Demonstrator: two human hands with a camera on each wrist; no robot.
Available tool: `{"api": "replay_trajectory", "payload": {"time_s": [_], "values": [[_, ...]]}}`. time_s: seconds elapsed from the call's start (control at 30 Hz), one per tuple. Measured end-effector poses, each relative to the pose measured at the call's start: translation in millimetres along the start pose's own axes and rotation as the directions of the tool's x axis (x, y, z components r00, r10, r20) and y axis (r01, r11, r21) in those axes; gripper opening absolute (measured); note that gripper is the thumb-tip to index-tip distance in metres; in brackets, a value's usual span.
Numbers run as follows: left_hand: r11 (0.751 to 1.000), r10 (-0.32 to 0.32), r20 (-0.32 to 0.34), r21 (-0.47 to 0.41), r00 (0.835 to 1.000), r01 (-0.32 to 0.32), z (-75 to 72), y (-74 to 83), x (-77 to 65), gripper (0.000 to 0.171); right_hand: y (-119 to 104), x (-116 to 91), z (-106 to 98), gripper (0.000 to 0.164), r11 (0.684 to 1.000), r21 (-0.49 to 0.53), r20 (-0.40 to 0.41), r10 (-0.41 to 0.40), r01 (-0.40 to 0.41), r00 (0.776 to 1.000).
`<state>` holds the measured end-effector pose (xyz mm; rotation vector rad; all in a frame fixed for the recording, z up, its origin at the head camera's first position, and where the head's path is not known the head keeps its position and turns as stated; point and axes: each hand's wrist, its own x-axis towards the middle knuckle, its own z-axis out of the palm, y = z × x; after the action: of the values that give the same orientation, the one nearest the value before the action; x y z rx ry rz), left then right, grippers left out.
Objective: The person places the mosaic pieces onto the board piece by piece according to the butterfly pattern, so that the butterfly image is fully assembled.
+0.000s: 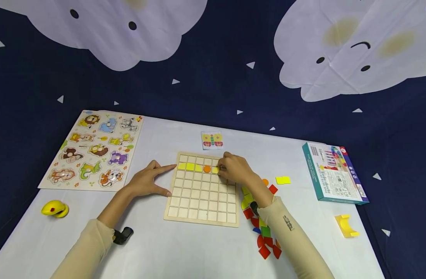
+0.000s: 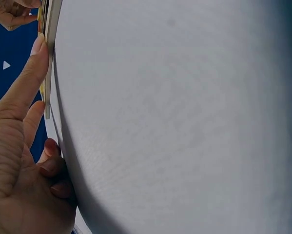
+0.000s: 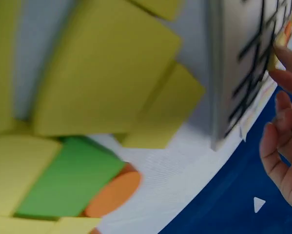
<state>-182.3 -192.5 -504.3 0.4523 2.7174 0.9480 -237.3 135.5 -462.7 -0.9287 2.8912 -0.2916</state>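
A wooden grid board lies in the middle of the table. Three yellow square tiles and an orange disc sit in its second row from the far side. My right hand pinches another yellow square tile between thumb and fingertip, at the cell right of the disc; its fingers partly cover it. At the board's left edge, my left hand rests its spread index finger and thumb. Beyond the board lies a butterfly picture card.
Loose coloured pieces lie right of the board, partly under my right forearm, with two yellow squares farther out. An animal peg puzzle and yellow toy are left; a box and yellow arch block are right.
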Motion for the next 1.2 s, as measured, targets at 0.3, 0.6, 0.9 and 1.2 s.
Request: {"api": "replay_trajectory", "payload": {"time_s": [0.3,0.6,0.9,1.2], "values": [[1.000,0.003,-0.008,0.005,1.000,-0.003,0.6,-0.1,-1.3,0.099,-6,2,-4,0.019,0.999,-0.019,0.043,0.026,-0.025,0.999],[1.000,-0.001,-0.009,-0.004,1.000,0.001,1.5,-1.4,-3.5,0.098,6,-19,-13,0.027,0.998,0.031,0.029,0.060,-0.061,0.998],[1.000,-0.001,-0.004,-0.008,1.000,0.001,0.7,-0.4,-3.3,0.098,53,-70,-17,0.030,0.981,0.047,-0.027,0.191,-0.189,0.981],[1.000,0.004,0.000,-0.007,1.000,-0.004,-0.3,1.2,-0.5,0.099,91,-119,-17,0.031,0.956,0.064,-0.085,0.291,-0.286,0.953]]}}
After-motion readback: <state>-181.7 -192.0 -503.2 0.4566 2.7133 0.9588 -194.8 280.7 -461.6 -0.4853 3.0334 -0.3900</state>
